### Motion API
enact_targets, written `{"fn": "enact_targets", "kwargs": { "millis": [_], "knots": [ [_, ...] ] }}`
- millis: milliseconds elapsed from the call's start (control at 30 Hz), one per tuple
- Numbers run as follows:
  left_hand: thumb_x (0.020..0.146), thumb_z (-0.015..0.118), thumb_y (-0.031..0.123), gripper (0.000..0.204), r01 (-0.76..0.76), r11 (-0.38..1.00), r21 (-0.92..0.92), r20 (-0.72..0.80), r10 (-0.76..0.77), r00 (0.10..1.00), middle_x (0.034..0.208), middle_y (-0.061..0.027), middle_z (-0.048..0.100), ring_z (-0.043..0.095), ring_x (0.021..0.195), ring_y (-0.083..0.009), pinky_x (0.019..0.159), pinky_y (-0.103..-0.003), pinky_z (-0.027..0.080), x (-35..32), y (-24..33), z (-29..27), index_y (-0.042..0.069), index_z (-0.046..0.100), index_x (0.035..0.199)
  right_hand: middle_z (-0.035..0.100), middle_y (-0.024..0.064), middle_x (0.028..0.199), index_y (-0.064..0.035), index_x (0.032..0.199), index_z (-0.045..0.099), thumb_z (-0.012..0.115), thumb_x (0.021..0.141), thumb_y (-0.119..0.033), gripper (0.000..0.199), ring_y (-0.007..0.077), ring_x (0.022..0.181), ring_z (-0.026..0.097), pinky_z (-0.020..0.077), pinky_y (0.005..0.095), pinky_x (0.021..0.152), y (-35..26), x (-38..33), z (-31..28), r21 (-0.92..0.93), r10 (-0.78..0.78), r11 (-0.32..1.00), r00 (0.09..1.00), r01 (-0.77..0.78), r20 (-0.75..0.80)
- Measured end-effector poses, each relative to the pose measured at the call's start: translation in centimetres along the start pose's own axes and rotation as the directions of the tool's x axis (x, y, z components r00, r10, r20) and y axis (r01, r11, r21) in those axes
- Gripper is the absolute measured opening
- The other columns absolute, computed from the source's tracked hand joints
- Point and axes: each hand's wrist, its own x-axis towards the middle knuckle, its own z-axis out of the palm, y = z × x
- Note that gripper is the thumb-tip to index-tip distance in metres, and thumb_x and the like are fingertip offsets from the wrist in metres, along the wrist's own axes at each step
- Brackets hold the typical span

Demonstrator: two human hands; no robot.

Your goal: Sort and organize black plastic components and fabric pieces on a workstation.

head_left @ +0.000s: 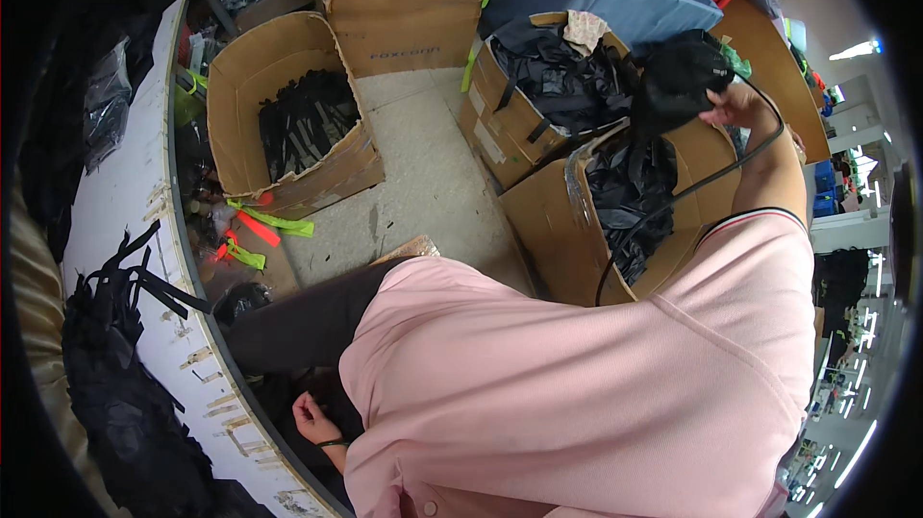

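Note:
My right hand (735, 107), stretched out at the upper right, is closed on a black fabric bag (676, 81) by its edge. A long black cord (694, 189) trails from beside that hand down past my sleeve. The bag hangs over an open cardboard box (548, 220) with black fabric pieces (630, 201) inside. Low on the left, beside the table edge, my left hand (313, 420) rests by my dark trousers with its fingers curled in. Nothing shows in it, and a dark band circles its wrist.
Behind stands a box (476, 129) heaped with black fabric. Another box (231, 134), holding black strips, is at the upper left. The white table (125, 201) carries a black fabric pile (125, 393). Bright orange and green strips (258, 228) hang near its edge.

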Motion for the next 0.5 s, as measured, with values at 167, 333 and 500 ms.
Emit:
{"fn": "enact_targets", "kwargs": {
  "millis": [167, 333, 500],
  "knots": [
    [0.095, 0.058, 0.018, 0.016, 0.044, 0.998, -0.041, -0.039, -0.045, 0.998, 0.086, -0.0005, 0.061, 0.054, 0.074, -0.0074, 0.063, -0.02, 0.045, -1.4, -1.2, -1.6, 0.003, 0.062, 0.1, 0.067, 0.0133, 0.104, 0.0038, 0.114, 0.056, 0.064, 0.088, -0.011, 0.031, 0.0391, 0.09, 0.066, 0.0513, 0.0506, 0.089, 3.2, -0.9, 0.7, -0.029, 0.183, 0.983, 0.983, -0.183, 0.014],
    [0.095, 0.058, 0.019, 0.016, 0.033, 0.997, -0.066, -0.015, -0.034, 0.999, 0.086, -0.0007, 0.061, 0.054, 0.073, -0.0074, 0.063, -0.02, 0.046, -0.1, -0.7, -0.4, 0.004, 0.062, 0.1, 0.061, 0.03, 0.113, 0.0135, 0.121, 0.044, 0.06, 0.092, -0.02, 0.047, 0.0389, 0.109, 0.06, 0.0455, 0.0449, 0.101, 12.6, 4.8, 2.3, -0.219, 0.51, 0.848, 0.856, -0.483, 0.087],
    [0.095, 0.059, 0.018, 0.015, -0.025, 0.999, 0.038, -0.031, 0.026, 0.999, 0.083, 0.0, 0.06, 0.053, 0.071, -0.0071, 0.062, -0.021, 0.045, -0.9, 1.5, -1.6, 0.004, 0.062, 0.097, 0.071, 0.0135, 0.098, 0.0022, 0.113, 0.058, 0.056, 0.095, -0.03, 0.036, 0.0309, 0.101, 0.065, 0.0514, 0.0379, 0.091, 27.7, 18.5, 14.7, -0.746, 0.448, 0.633, 0.883, -0.206, 0.136]
  ]
}}
